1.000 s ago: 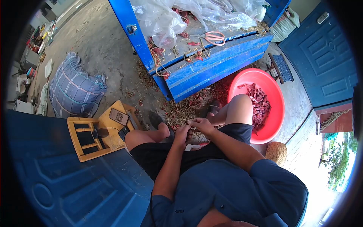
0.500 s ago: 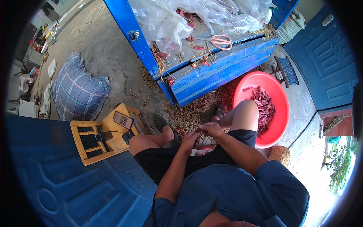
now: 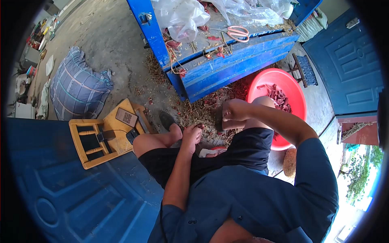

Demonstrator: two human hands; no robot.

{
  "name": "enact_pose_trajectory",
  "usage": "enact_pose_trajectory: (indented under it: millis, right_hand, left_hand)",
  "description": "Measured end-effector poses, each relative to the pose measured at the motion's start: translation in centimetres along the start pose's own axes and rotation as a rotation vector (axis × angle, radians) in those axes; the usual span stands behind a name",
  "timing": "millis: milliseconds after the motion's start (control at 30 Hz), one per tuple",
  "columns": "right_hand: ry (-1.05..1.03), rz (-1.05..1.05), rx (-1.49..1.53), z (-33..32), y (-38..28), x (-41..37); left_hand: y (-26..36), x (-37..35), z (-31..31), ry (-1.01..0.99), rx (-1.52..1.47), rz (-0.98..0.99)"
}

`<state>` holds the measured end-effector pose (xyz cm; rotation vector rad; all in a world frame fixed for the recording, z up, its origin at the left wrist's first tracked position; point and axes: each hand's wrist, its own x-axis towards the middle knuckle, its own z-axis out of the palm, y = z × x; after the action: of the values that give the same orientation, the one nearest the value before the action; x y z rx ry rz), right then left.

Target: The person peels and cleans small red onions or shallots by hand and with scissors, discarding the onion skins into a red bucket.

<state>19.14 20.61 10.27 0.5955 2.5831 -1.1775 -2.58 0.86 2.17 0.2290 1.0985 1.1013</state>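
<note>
Above my left thigh is my left hand (image 3: pixel 192 137), its fingers curled round a small dark red piece that looks like a dried pepper (image 3: pixel 199 126). My right hand (image 3: pixel 234 110) is raised near my right knee, fingers closed; anything inside it is hidden. Beside that knee stands a red basin (image 3: pixel 299 99) with dark red dried peppers (image 3: pixel 279 98) in it. Dry stems (image 3: pixel 198 109) cover the floor between my feet. Below my hands, between my thighs, lies something white and red (image 3: pixel 212 152).
A blue cart bed (image 3: pixel 239 65) ahead carries plastic sheeting (image 3: pixel 182 20) and pink-handled scissors (image 3: pixel 238 34). At left are a wooden chair (image 3: pixel 113 139) with a QR-code card (image 3: pixel 126 118) and a plaid bundle (image 3: pixel 79 87). A small stool (image 3: pixel 306 71) stands beyond the basin.
My hands, together before, have parted. My right hand has moved up and to the right, its elbow raised; my left has shifted slightly left and down. The camera view has shifted a little.
</note>
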Motion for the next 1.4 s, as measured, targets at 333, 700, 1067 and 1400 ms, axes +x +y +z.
enact_pose_trajectory:
  millis: [333,700,1067,1400]
  right_hand:
    - [0.455,0.011,0.553,11.2,-4.1,1.7]
    - [1.157,0.331,0.679,3.4,0.7,-6.9]
    - [1.225,0.288,-0.029,-9.1,1.5,-8.3]
    - [0.882,0.41,-0.329,-19.8,2.1,8.7]
  left_hand:
    - [-0.9,-0.1,1.3,0.043,-0.085,-0.018]
    - [-3.1,-0.7,1.6,0.018,0.017,-0.072]
    - [-3.6,1.6,3.1,-0.045,0.063,-0.123]
    - [-2.0,0.0,-0.6,0.127,-0.048,-0.031]
